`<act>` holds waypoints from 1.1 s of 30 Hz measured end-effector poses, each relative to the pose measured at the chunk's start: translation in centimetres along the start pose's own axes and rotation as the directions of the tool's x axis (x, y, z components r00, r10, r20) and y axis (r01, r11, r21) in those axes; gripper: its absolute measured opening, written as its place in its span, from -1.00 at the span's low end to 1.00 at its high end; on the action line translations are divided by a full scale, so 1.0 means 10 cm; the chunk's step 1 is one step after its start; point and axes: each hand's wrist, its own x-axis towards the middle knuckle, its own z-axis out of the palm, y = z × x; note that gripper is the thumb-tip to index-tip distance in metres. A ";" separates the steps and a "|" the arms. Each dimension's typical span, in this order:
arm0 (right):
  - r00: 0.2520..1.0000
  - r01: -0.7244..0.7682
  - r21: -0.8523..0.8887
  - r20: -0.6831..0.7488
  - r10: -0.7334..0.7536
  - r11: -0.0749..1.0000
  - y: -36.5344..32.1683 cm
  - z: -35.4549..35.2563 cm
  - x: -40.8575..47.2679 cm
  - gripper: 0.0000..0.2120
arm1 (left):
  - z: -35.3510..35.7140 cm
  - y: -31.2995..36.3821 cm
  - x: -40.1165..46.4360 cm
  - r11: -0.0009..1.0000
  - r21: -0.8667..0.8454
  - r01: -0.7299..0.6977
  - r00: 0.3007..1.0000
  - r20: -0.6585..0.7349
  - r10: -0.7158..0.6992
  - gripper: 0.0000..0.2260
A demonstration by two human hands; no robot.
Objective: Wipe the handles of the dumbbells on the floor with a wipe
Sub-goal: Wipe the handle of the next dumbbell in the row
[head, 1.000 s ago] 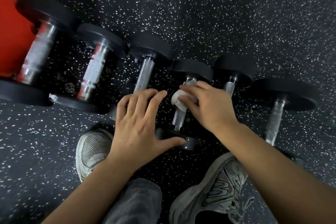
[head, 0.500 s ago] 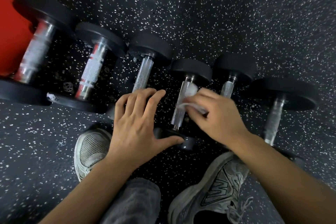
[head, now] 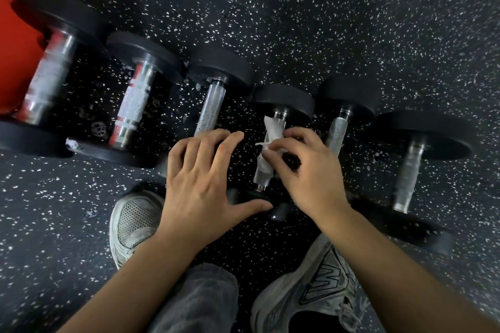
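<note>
Several black dumbbells with knurled steel handles lie side by side on the speckled rubber floor. My right hand (head: 305, 170) pinches a white wipe (head: 272, 132) that lies draped along the handle of the fourth dumbbell (head: 281, 103) from the left. My left hand (head: 200, 178) rests flat, fingers spread, over the near end of the third dumbbell (head: 212, 108), its thumb touching the near weight of the fourth one. That hand hides the third dumbbell's lower handle.
A red object (head: 13, 43) sits at the far left behind the largest dumbbell (head: 51, 73). My two grey sneakers (head: 132, 222) (head: 316, 286) stand just below the row. A scrap of white debris (head: 71, 143) lies by the second dumbbell's near weight.
My right hand has shifted the wipe from a bunched grip beside the handle to lying lengthwise along it. The left hand has stayed in place.
</note>
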 end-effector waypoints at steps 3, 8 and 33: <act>1.000 0.007 -0.052 -0.014 -0.007 0.999 0.02 0.03 0.00 -0.84 | 0.00 0.00 0.00 1.000 -0.010 -0.002 1.000 -0.003 0.002 -0.02; 0.998 0.056 -0.080 0.032 -0.053 0.995 0.06 0.03 -0.08 -0.65 | 0.00 0.00 0.00 1.000 -0.013 0.004 1.000 -0.002 -0.004 -0.02; 0.991 0.129 -0.029 -0.015 -0.130 0.991 0.13 -0.14 0.23 -0.61 | -0.05 -0.02 0.00 0.999 0.011 -0.040 0.998 0.049 0.039 0.08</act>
